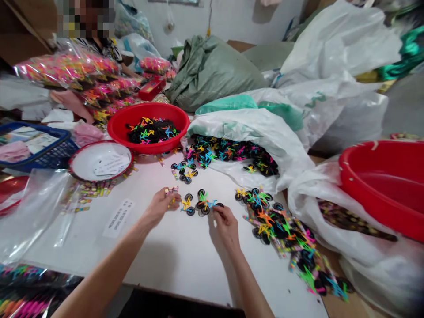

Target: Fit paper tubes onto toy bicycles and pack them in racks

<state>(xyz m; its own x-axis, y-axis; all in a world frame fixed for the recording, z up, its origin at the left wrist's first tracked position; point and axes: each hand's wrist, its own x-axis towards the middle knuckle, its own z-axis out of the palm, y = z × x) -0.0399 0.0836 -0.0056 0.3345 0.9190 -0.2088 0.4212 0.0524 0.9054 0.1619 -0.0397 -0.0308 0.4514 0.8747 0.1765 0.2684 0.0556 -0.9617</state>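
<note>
My left hand is closed over the table, with a small pink-and-yellow patterned strip showing at its fingers. Just beyond its fingertips lies a yellow toy bicycle with black wheels. My right hand pinches a blue toy bicycle between thumb and fingers. That one overlaps a green toy bicycle and an orange one. Farther back, several more toy bicycles lie in a small cluster. To the right spreads a long pile of toy bicycles mixed with patterned strips.
A red basin and an open white sack hold many toy bicycles at the back. Left stand a white red-rimmed bowl, a blue basket and clear bags. A large red basin is at right. Another person sits behind.
</note>
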